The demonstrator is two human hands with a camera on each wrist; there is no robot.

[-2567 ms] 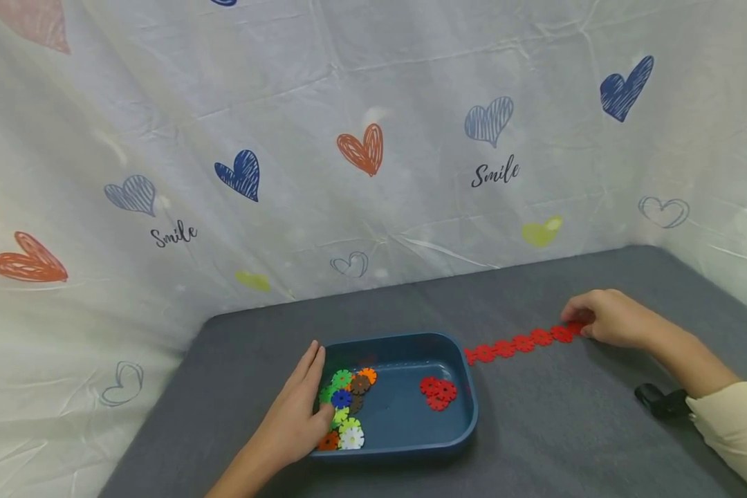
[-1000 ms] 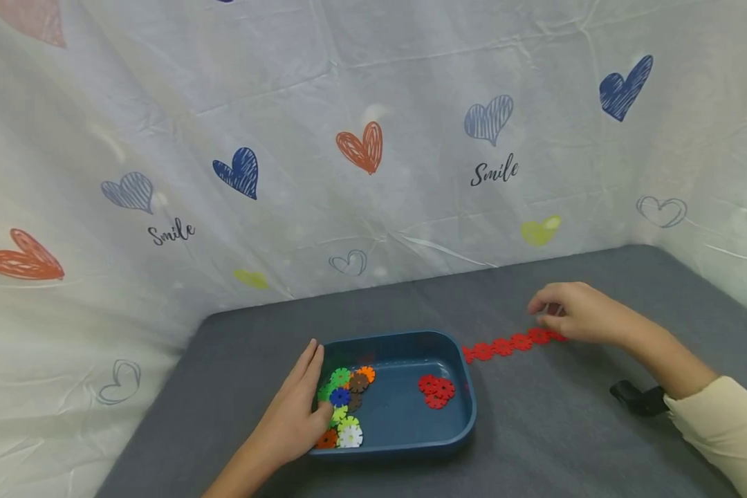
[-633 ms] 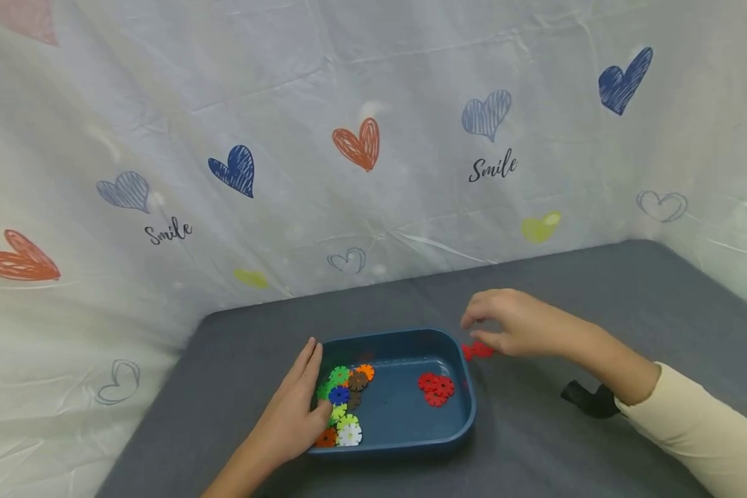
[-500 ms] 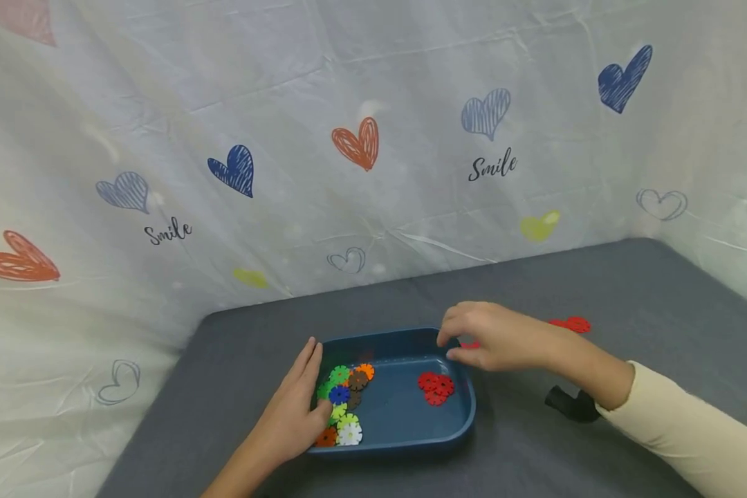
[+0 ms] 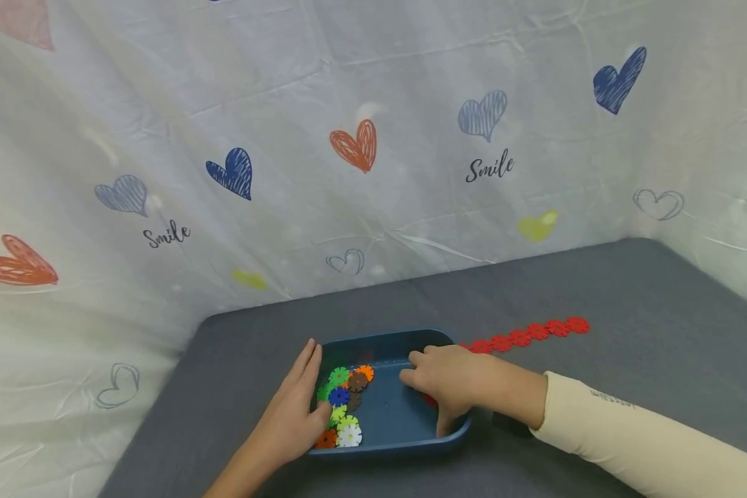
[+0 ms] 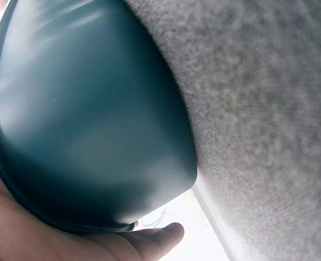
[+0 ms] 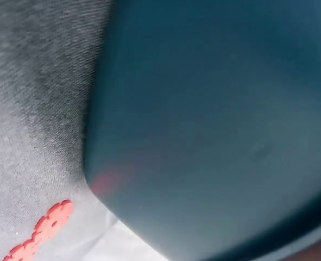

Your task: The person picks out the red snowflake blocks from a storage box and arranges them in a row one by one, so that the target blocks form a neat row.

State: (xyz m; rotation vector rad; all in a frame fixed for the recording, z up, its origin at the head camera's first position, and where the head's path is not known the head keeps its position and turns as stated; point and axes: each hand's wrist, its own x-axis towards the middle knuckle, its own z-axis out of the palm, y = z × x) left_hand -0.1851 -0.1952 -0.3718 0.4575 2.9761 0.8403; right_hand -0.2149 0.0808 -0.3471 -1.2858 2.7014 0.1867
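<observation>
A dark blue plastic tray point(image 5: 392, 449) stands on the grey cloth. My left hand point(image 5: 289, 404) rests over its left end, fingers straight along the rim, thumb reaching inside. Beside that thumb lies a pile of mixed-colour snowflake discs point(image 5: 339, 395). Reaching over the tray's right wall, my right hand point(image 5: 451, 380) has its fingers spread and pointing down above loose red snowflake discs point(image 5: 430, 400), which it mostly covers. Its fingertips' contact with them is hidden. Behind the right forearm runs a chain of linked red discs point(image 5: 538, 331); the right wrist view shows part of this chain point(image 7: 41, 231).
The grey cloth-covered table point(image 5: 274, 339) meets a white curtain point(image 5: 286, 228) printed with hearts along the back and sides. The tray's outer wall point(image 6: 95, 119) fills much of the left wrist view, and the same wall point(image 7: 203, 125) blocks the right wrist view.
My right hand has left the far end of the red chain and moved left and down into the tray. The chain lies uncovered along most of its length. My left hand and the tray stay put.
</observation>
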